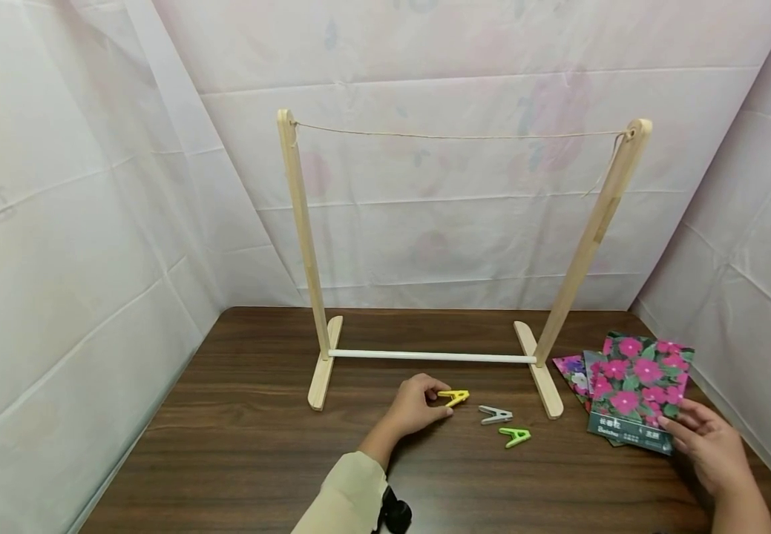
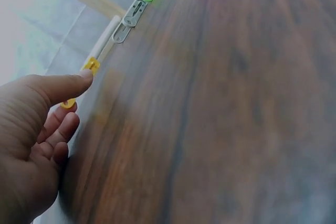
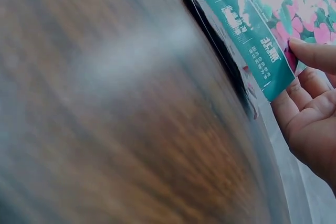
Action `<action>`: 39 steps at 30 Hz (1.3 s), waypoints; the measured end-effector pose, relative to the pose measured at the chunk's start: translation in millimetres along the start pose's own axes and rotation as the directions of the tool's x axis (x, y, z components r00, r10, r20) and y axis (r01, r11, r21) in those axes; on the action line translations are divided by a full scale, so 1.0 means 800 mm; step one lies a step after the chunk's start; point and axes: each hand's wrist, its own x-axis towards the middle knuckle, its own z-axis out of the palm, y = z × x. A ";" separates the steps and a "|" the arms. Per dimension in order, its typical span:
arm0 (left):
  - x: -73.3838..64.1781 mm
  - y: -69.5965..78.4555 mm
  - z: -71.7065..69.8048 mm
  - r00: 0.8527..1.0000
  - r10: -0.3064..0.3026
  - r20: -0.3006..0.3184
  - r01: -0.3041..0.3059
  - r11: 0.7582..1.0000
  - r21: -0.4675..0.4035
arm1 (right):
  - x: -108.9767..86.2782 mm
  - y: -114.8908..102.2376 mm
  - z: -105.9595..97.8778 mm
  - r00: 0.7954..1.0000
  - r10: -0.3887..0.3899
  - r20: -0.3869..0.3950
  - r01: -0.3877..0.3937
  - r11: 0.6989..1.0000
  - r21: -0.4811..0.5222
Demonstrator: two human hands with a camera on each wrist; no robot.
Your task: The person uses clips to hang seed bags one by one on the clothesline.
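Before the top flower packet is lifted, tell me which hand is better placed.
Right hand, I'd judge: it pinches the top packet; the left hand is farther off, pinching the yellow clip.

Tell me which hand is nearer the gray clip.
Left. The left hand, pinching the yellow clip, is close by on the left of the gray clip; the right hand is well off to its right, gripping the pink-flowered packet.

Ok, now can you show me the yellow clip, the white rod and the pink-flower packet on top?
Yellow clip (image 1: 461, 396): head view, its body near where the arms meet.
White rod (image 1: 432, 357): head view, about halfway along it.
Pink-flower packet (image 1: 639, 387): head view, its flower picture.
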 end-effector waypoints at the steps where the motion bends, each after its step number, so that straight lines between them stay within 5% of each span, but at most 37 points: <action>1: 0.000 0.000 -0.001 1.000 -0.003 -0.006 0.003 1.000 -0.007 | 0.000 -0.001 0.002 1.000 -0.007 0.007 0.007 1.000 0.006; 10: 0.000 0.000 -0.005 0.999 -0.003 -0.052 -0.001 0.997 -0.071 | -0.003 -0.004 0.027 0.996 -0.057 0.069 0.057 0.998 -0.004; 24: -0.009 0.010 -0.019 1.000 -0.011 -0.010 0.010 0.996 -0.084 | -0.009 -0.020 0.056 0.986 -0.128 0.103 0.130 0.992 -0.005; 39: -0.008 0.018 -0.033 0.992 0.104 -0.077 -0.115 0.980 -0.165 | -0.007 -0.053 0.111 0.959 -0.194 0.207 0.222 0.967 -0.121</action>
